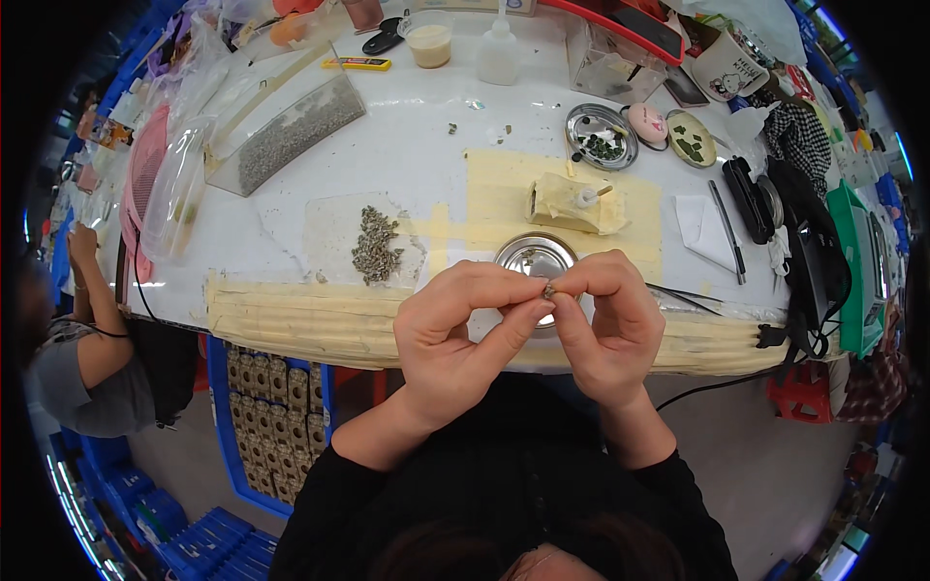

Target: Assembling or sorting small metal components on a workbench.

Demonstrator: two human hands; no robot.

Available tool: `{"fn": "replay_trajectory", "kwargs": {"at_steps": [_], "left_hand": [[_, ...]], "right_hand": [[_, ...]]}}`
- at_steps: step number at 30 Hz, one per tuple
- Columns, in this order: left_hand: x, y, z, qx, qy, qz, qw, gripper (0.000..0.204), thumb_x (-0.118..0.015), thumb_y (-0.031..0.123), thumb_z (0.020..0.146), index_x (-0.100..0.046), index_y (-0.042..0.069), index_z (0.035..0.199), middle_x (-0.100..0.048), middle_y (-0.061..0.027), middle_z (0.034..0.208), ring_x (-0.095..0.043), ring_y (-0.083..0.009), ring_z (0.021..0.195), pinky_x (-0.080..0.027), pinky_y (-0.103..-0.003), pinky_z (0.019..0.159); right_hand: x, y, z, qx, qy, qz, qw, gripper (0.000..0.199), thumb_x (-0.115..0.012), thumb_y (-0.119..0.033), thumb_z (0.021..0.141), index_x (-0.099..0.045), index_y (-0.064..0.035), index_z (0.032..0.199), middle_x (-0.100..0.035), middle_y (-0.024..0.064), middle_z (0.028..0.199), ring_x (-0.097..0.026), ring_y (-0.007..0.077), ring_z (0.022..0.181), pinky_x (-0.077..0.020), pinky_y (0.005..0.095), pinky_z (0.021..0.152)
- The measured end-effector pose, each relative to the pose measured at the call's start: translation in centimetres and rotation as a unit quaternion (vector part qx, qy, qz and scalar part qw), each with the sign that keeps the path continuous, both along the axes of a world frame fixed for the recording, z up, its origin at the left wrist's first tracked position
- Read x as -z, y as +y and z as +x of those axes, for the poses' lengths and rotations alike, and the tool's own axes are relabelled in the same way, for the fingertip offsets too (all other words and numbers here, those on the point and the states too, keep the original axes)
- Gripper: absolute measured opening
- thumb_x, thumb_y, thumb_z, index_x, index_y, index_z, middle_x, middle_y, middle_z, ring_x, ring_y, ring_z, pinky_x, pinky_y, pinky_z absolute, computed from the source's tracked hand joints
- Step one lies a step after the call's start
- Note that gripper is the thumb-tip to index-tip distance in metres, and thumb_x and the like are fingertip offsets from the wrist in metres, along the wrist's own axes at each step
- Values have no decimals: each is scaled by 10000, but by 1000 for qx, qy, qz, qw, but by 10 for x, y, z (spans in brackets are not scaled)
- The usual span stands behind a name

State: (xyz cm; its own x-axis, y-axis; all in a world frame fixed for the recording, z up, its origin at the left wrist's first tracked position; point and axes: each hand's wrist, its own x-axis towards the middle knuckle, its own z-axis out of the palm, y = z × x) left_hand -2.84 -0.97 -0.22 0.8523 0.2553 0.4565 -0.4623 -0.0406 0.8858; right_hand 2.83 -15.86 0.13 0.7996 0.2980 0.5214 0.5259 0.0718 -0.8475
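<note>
Pinching that tiny greyish piece [548,290] just right of frame centre, thumb and finger closed on it in both your left hand [463,329] and right hand [616,324], you could ping it into the metal dish [536,238] if you squeeze unevenly.

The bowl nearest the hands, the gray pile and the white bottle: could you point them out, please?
Bowl [536,242]: head view, on its far inner wall.
Gray pile [376,246]: head view, on the pile's middle.
White bottle [498,60]: head view, on its body.
</note>
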Motion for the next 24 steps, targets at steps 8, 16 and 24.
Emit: {"fn": "replay_trajectory", "kwargs": {"at_steps": [8,16,24], "left_hand": [[-5,-2,4,-77,-42,111,990,205,-767,-64,799,-729,-17,995,-708,-119,935,-662,-183,785,-523,-274,674],[-4,-2,6,-117,-63,198,971,213,-775,-67,775,-732,-16,977,-703,-117,894,-664,-219,772,-524,-290,658],[1,2,4,19,26,-1,999,179,-739,-73,835,-719,-40,1010,-711,-121,951,-671,-162,807,-526,-264,722]], "right_hand": [[1,0,2,21,-66,-32,997,128,-736,43,812,-696,3,927,-675,93,876,-634,186,765,-501,278,659],[-2,-3,4,67,-144,-70,985,214,-765,64,788,-725,3,990,-664,90,893,-629,148,709,-505,251,605],[-1,-2,2,51,-103,-46,992,196,-768,61,791,-720,0,971,-664,92,868,-630,156,715,-501,253,614]]}}
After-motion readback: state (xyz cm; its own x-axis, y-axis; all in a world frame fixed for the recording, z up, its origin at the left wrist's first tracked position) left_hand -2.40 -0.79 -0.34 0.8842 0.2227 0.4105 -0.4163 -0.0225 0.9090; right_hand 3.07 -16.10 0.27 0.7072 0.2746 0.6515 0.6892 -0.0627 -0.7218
